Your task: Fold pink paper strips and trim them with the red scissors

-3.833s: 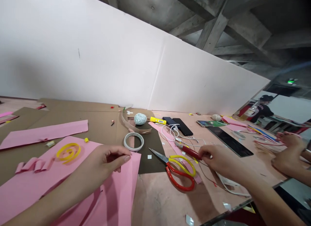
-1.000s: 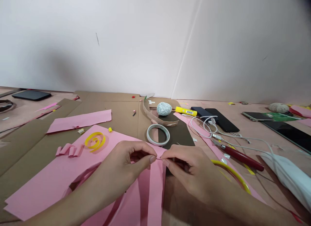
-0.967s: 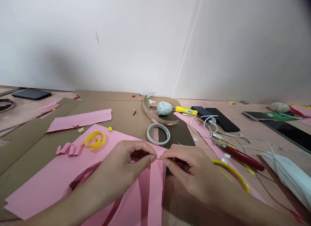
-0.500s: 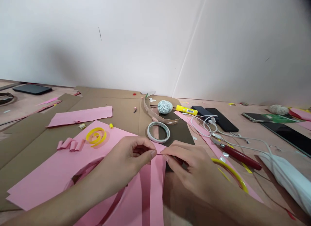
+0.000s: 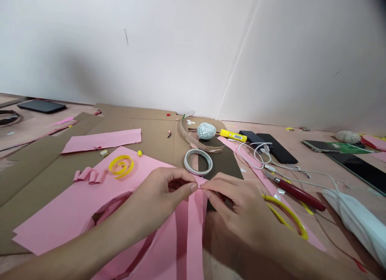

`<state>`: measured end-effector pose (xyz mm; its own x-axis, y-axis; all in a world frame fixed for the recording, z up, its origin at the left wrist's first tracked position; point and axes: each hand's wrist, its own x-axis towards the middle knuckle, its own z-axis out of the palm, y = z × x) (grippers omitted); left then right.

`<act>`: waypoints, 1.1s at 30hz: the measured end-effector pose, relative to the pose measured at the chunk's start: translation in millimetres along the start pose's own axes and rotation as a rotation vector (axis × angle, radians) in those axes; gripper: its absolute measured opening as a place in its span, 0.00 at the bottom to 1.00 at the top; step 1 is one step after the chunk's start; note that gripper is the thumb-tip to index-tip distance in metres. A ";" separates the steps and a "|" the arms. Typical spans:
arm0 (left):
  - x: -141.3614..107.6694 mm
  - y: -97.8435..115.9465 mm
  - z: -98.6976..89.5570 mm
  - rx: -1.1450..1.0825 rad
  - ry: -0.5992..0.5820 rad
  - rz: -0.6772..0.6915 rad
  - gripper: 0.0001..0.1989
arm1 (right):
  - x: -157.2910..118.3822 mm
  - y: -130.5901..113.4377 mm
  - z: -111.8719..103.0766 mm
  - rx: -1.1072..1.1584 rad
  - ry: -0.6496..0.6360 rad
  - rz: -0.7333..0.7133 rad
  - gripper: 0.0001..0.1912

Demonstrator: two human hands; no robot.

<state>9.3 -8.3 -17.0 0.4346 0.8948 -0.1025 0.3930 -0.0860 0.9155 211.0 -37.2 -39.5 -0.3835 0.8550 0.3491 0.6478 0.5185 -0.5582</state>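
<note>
My left hand (image 5: 170, 189) is closed in a pinch, thumb against forefinger, at the upper end of a pink paper strip (image 5: 195, 236). Just to its right, my right hand (image 5: 233, 195) pinches the same end, the fingertips of both hands nearly touching. A thin dark line shows between the fingertips; whether it is the strip's edge or a slim rod I cannot tell. The strip runs down from the fingers toward me. Beneath the left forearm lie large pink paper sheets (image 5: 99, 199). A roll of white tape (image 5: 187, 165) rests just beyond the fingertips.
Brown cardboard (image 5: 150, 131) underlies the left side. Behind the tape sit a patterned round stone (image 5: 206, 131) and a yellow glue stick (image 5: 233, 135). To the right are white cables (image 5: 255, 161), a red-handled knife (image 5: 301, 195), phones (image 5: 277, 148) and a yellow loop-shaped handle (image 5: 294, 219).
The view has shifted slightly. Both hands keep their pinch, with a slightly wider gap between the fingertips. More of the yellow handle shows beside my right wrist.
</note>
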 end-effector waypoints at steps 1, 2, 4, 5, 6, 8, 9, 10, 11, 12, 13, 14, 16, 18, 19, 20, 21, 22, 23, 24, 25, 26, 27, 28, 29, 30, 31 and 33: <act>0.0 -0.6 -0.1 0.018 0.001 -0.007 0.12 | -0.1 0.0 0.0 -0.006 -0.009 0.002 0.13; 0.2 -1.1 -0.3 0.029 -0.001 -0.011 0.11 | -0.1 -0.1 0.0 -0.011 -0.014 0.002 0.13; 0.9 -1.7 -0.6 0.031 -0.011 -0.009 0.11 | 0.3 -0.2 -0.3 -0.022 -0.008 -0.009 0.13; 1.3 -1.8 -0.6 0.026 -0.013 -0.005 0.10 | 0.6 -0.2 -0.5 -0.025 -0.006 -0.012 0.13; 1.7 -1.9 -0.5 0.015 -0.017 0.002 0.10 | 0.9 -0.2 -0.8 -0.021 -0.005 -0.012 0.13; 2.3 -2.1 0.2 -0.008 -0.020 0.020 0.09 | 1.4 0.0 -1.6 0.000 -0.018 0.009 0.13; 2.5 -2.3 0.6 -0.015 -0.019 0.030 0.09 | 1.5 0.1 -2.1 0.014 -0.024 0.023 0.12; 2.7 -2.7 1.1 -0.014 -0.017 0.042 0.09 | 1.6 0.1 -2.6 0.029 -0.027 0.036 0.12; 2.8 -3.1 1.5 -0.003 -0.013 0.053 0.09 | 1.6 0.1 -3.1 0.042 -0.025 0.044 0.12; 2.8 -3.5 1.9 0.013 -0.012 0.061 0.09 | 1.6 0.0 -3.6 0.050 -0.020 0.049 0.12; 2.7 -3.8 2.2 0.029 -0.010 0.069 0.09 | 1.6 -0.2 -4.1 0.055 -0.015 0.053 0.13; 2.4 -4.1 2.4 0.042 -0.011 0.075 0.09 | 1.7 -0.4 -4.3 0.060 -0.015 0.058 0.13; 1.5 -4.2 2.7 0.068 -0.011 0.083 0.10 | 2.4 -0.7 -4.1 0.073 -0.041 0.081 0.12; 0.3 -3.9 3.0 0.093 -0.007 0.095 0.10 | 3.5 -0.7 -2.9 0.091 -0.075 0.107 0.11; -0.2 -3.7 3.2 0.104 -0.005 0.101 0.10 | 4.0 -0.6 -1.9 0.103 -0.088 0.120 0.11; -0.5 -3.6 3.5 0.111 -0.007 0.108 0.10 | 4.4 -0.4 -0.8 0.115 -0.091 0.130 0.11; -0.6 -3.5 3.8 0.114 -0.011 0.113 0.10 | 4.7 -0.2 0.2 0.125 -0.083 0.138 0.11; -0.3 -3.6 4.1 0.110 -0.014 0.115 0.10 | 4.8 0.0 1.2 0.133 -0.070 0.145 0.10; 0.2 -3.8 4.4 0.101 -0.016 0.112 0.10 | 4.7 0.2 1.9 0.140 -0.058 0.151 0.10; 1.0 -4.1 4.7 0.087 -0.020 0.106 0.10 | 4.5 0.4 2.4 0.147 -0.045 0.157 0.10; 1.9 -4.5 5.0 0.071 -0.025 0.099 0.10 | 4.2 0.5 2.7 0.152 -0.036 0.160 0.10; 2.8 -4.9 5.2 0.058 -0.030 0.090 0.09 | 3.9 0.7 2.9 0.155 -0.031 0.161 0.10; 3.6 -5.2 5.3 0.053 -0.034 0.079 0.09 | 3.6 0.9 2.9 0.157 -0.029 0.160 0.10; 4.0 -5.5 5.3 0.056 -0.036 0.072 0.09 | 3.4 1.1 3.0 0.155 -0.028 0.157 0.10; 4.2 -5.7 5.1 0.071 -0.038 0.069 0.09 | 3.1 1.3 3.1 0.152 -0.024 0.152 0.10; 4.0 -5.9 4.9 0.091 -0.039 0.068 0.10 | 2.9 1.5 3.4 0.147 -0.018 0.147 0.10; 3.5 -6.0 4.7 0.107 -0.039 0.068 0.10 | 2.8 1.7 3.7 0.145 -0.013 0.142 0.10; 2.2 -6.5 4.4 0.119 -0.043 0.068 0.11 | 2.7 1.8 4.5 0.146 -0.006 0.146 0.09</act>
<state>11.3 -7.7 -24.9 0.4970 0.8656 -0.0603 0.4532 -0.1998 0.8687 208.2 -33.8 -42.9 -0.2965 0.9211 0.2523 0.5948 0.3848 -0.7058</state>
